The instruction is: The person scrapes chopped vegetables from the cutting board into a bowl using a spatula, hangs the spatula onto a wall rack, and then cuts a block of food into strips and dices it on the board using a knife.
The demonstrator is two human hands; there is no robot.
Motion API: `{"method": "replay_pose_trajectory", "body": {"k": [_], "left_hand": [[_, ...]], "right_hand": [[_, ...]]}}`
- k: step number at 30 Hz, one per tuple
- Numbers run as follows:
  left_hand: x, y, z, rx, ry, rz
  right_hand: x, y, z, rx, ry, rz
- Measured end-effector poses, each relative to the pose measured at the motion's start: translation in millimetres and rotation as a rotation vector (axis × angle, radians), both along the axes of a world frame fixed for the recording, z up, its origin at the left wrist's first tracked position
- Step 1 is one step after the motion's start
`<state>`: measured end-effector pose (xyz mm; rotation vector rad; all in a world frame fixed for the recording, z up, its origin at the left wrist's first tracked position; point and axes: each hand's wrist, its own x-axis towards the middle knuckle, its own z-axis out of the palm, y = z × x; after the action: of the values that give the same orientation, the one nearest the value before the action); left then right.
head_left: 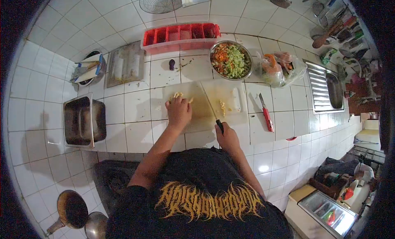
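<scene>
the knife [211, 106] is gripped in the right grip [226, 136], its blade angled ahead over the board [199, 125]. strips [178, 94] are held under the left grip [180, 112]; bits [222, 108] are scattered ahead of the right grip.

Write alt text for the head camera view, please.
A person's right hand holds a black-handled knife at a cutting board, while the left hand touches pale food pieces. Beyond the board sits a metal bowl of chopped vegetables.

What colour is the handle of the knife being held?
The knife handle is black; head view.
</scene>
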<state>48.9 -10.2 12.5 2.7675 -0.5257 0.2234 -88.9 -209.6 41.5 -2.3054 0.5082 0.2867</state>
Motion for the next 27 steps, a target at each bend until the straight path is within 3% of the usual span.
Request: {"method": "replay_pose_trajectory", "body": {"k": [5, 7, 12, 18, 25, 27], "left_hand": [[-21, -19, -18, -0.108, 0.104, -0.27], [-26, -24, -25, -0.184, -0.038, -0.342], [-28, -31, -33, -0.223, 0.052, -0.346], [-32, -27, -35, -0.273, 0.011, -0.34], [-30, -25, -34, -0.259, 0.038, -0.341], [-28, -26, -36, -0.263, 0.037, -0.337]], "right_hand": [[-2, -6, 14, -0.053, 0.01, 0.069], [-2, -4, 29, -0.079, 0.033, 0.085], [-4, -2, 64, -0.154, 0.097, 0.224], [15, 11, -3, -0.22, 0.147, 0.174], [11, 1, 33, -0.267, 0.195, 0.257], [8, 6, 21, -0.244, 0.137, 0.222]]}}
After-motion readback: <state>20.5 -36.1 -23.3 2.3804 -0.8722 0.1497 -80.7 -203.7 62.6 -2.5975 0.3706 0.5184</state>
